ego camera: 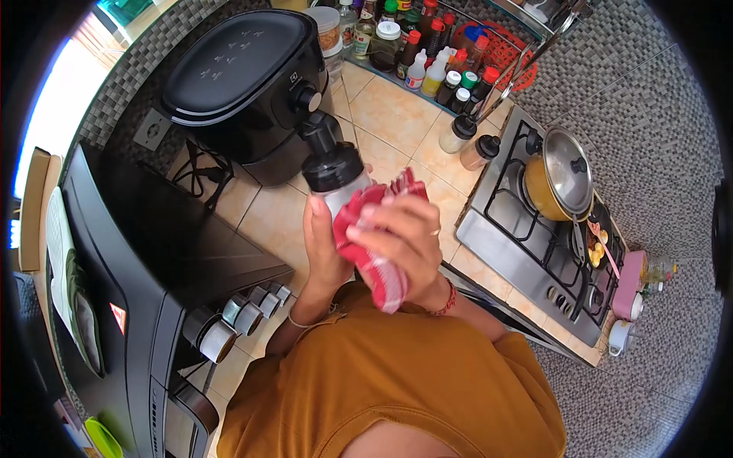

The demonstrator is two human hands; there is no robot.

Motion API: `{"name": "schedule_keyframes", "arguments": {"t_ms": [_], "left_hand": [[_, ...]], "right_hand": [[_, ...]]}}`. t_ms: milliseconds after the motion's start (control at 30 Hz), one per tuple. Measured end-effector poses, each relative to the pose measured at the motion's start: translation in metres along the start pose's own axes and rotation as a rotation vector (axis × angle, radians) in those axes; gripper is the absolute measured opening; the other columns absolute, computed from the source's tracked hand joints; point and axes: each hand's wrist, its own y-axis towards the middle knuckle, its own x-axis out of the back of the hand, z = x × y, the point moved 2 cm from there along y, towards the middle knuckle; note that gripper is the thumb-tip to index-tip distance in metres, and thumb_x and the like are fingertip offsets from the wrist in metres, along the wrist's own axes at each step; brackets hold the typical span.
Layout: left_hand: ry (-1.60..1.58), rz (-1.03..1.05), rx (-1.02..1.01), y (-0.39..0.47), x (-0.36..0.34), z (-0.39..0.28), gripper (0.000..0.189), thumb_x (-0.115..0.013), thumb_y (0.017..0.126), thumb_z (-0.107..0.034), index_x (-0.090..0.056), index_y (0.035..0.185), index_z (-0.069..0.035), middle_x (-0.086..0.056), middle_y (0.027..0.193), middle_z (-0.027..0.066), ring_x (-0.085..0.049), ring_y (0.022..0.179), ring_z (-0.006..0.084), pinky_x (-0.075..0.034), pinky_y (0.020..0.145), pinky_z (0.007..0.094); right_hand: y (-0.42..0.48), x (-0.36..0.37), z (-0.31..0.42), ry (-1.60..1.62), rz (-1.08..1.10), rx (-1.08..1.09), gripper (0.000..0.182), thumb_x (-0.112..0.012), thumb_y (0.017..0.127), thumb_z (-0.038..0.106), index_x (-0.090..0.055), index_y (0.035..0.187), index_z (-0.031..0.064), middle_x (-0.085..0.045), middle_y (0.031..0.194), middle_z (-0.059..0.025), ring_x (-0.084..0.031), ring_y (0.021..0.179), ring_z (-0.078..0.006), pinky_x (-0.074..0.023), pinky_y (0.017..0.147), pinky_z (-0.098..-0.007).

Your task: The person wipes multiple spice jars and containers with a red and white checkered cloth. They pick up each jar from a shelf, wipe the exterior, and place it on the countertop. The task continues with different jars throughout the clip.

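A translucent bottle with a black pump top (332, 166) is in my left hand (325, 246), held tilted in front of my chest. My right hand (401, 240) grips a bunched red-and-white cloth (366, 229) against the bottle's side. The cloth and my fingers hide much of the bottle's body. Beyond the pump head stands a black air fryer (246, 74) with a round knob on its front.
Sauce bottles (415, 68) crowd a glass shelf at the back. Two black-capped shakers (458, 134) stand near the gas stove (504, 252), which bears a lidded yellow pot (541, 192) and a pan of food (598, 246). A black oven (131, 246) with knobs is at left.
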Motion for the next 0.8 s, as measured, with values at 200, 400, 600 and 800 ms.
{"name": "schedule_keyframes", "arguments": {"t_ms": [200, 400, 600, 800], "left_hand": [[0.034, -0.14, -0.028, -0.004, -0.007, 0.001, 0.079, -0.033, 0.091, -0.069, -0.043, 0.133, -0.001, -0.06, 0.114, 0.0112, -0.059, 0.103, 0.0202, -0.047, 0.092, 0.0344], [0.165, -0.042, -0.16, -0.004, 0.008, -0.002, 0.072, -0.04, 0.092, -0.063, -0.038, 0.131, -0.002, -0.055, 0.115, 0.0095, -0.056, 0.1, 0.0167, -0.047, 0.086, 0.0322], [0.048, -0.103, -0.142, 0.003, -0.013, -0.008, 0.075, -0.057, 0.089, -0.056, -0.035, 0.133, 0.0, -0.052, 0.122, 0.0113, -0.053, 0.11, 0.0173, -0.044, 0.093, 0.033], [0.177, 0.003, -0.145, -0.002, 0.009, 0.008, 0.075, -0.047, 0.091, -0.061, -0.04, 0.133, 0.001, -0.055, 0.124, 0.0153, -0.057, 0.112, 0.0227, -0.047, 0.095, 0.0366]], "right_hand": [[0.009, -0.001, -0.001, 0.236, -0.17, -0.389, 0.036, -0.073, 0.066, 0.004, -0.068, 0.102, 0.0045, -0.063, 0.107, -0.0114, -0.057, 0.096, -0.0301, -0.047, 0.083, -0.0385], [0.002, 0.001, 0.014, 0.042, -0.066, -0.105, 0.035, -0.074, 0.065, 0.003, -0.069, 0.1, 0.0061, -0.062, 0.106, -0.0117, -0.057, 0.094, -0.0305, -0.047, 0.084, -0.039], [0.003, 0.003, 0.0, 0.287, -0.109, -0.444, 0.041, -0.074, 0.067, 0.002, -0.066, 0.106, 0.0052, -0.058, 0.113, -0.0121, -0.055, 0.1, -0.0299, -0.0455, 0.086, -0.0382], [0.009, 0.007, 0.002, 0.095, -0.029, -0.144, 0.042, -0.075, 0.067, 0.003, -0.066, 0.107, 0.0062, -0.058, 0.114, -0.0123, -0.055, 0.099, -0.0307, -0.0456, 0.086, -0.0381]]}}
